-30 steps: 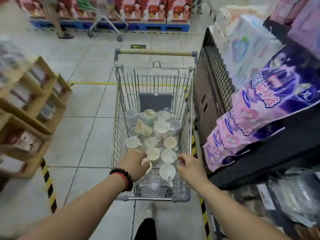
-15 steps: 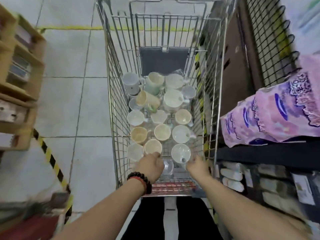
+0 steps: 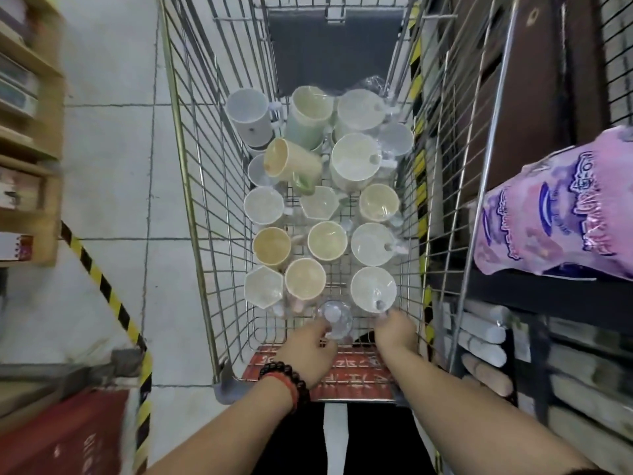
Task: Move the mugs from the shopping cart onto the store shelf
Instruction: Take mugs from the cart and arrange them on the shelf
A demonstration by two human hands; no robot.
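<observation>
Both hands are working low in the wire shopping cart point(image 3: 191, 186): my left hand point(image 3: 306, 351) is pinching a clear glass mug point(image 3: 335, 318) to lift it, my right hand point(image 3: 395, 329) is curling by a white mug point(image 3: 373, 289), grip unclear.

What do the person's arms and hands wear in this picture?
Both forearms are bare, with no sleeves in view. The left wrist carries a bracelet of dark round beads and, next to it, a thinner red band. The left hand and the right hand wear no gloves; I see no rings.

Single head cam, wide-angle, looks steeply down into shopping cart point(image 3: 191, 166), close above forearms, no 2nd view
</observation>
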